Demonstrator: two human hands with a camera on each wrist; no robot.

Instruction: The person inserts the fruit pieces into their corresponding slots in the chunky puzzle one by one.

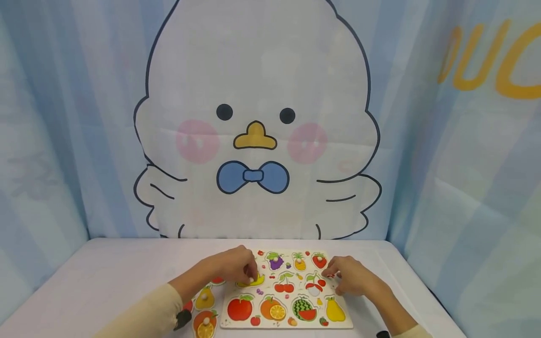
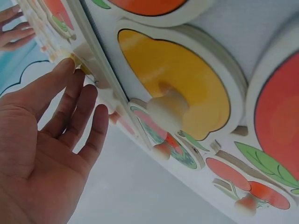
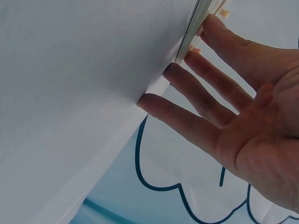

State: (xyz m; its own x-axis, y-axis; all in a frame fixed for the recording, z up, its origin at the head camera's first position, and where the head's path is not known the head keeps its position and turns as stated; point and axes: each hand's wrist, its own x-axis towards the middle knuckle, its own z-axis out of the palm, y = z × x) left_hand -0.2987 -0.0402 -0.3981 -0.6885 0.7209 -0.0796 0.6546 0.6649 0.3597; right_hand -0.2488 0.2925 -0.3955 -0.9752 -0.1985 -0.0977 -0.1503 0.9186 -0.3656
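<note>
A white fruit puzzle board (image 1: 310, 325) lies flat on the table. My left hand (image 1: 238, 266) is at its left side, thumb and fingertips pinching the knob of a yellow banana piece (image 1: 256, 280) over the banana picture. In the left wrist view the left hand (image 2: 56, 126) hides most of that piece. My right hand (image 1: 350, 275) rests at the board's right edge, fingers spread. In the right wrist view the right hand (image 3: 233, 102) touches the board's side with some fingertips, and its lower fingers reach the table surface.
Left of the board lie loose knobbed pieces: a pear (image 1: 204, 298), an orange (image 1: 205, 319), a watermelon (image 2: 173, 150) and cherries (image 2: 229, 173). Knobbed grapes (image 1: 275, 261), pineapple (image 1: 299, 263) and strawberry (image 1: 319, 261) sit in the board's top row. A curtain with a printed duck (image 1: 258, 211) hangs behind.
</note>
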